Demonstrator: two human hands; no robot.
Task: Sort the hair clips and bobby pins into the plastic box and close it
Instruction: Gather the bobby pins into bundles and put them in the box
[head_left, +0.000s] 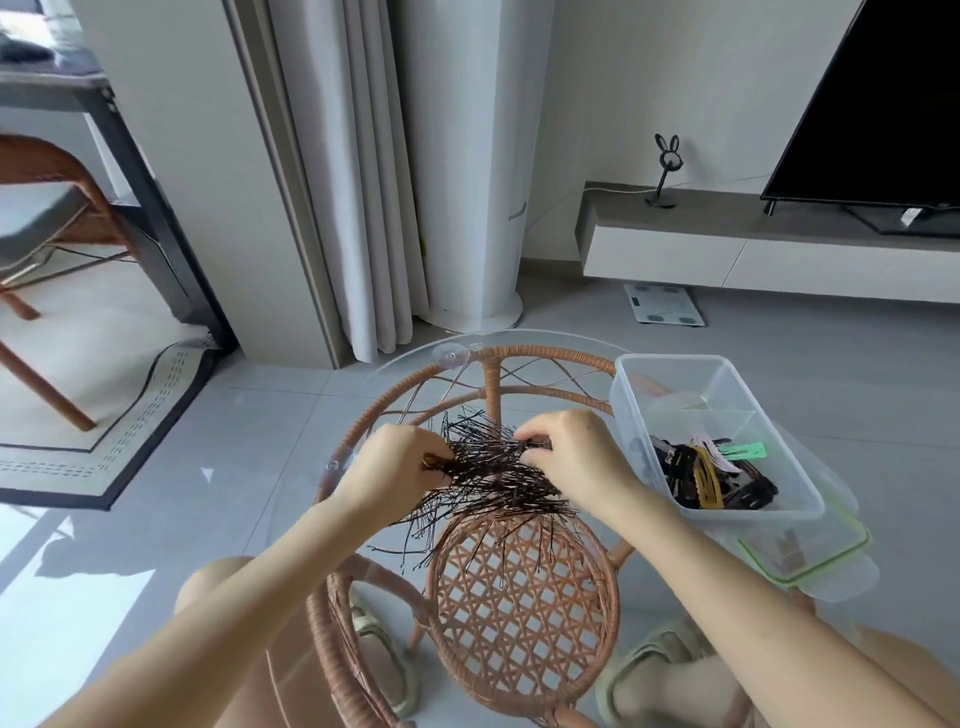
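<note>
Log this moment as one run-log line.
left hand: gathering bobby pins | right hand: gathering same pile | plastic box: open, hair clips inside | lid: off

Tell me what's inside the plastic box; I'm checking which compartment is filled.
The plastic box holds a heap of hair clips, black, yellow, pink and green, in its near compartment. The far compartment looks almost empty. Clips buried under the heap cannot be seen.

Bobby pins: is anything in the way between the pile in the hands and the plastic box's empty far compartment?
Nothing visible blocks it. The bobby pins are gathered between the left hand and right hand. The plastic box stands open just right of them, its lid off beside it.
</note>
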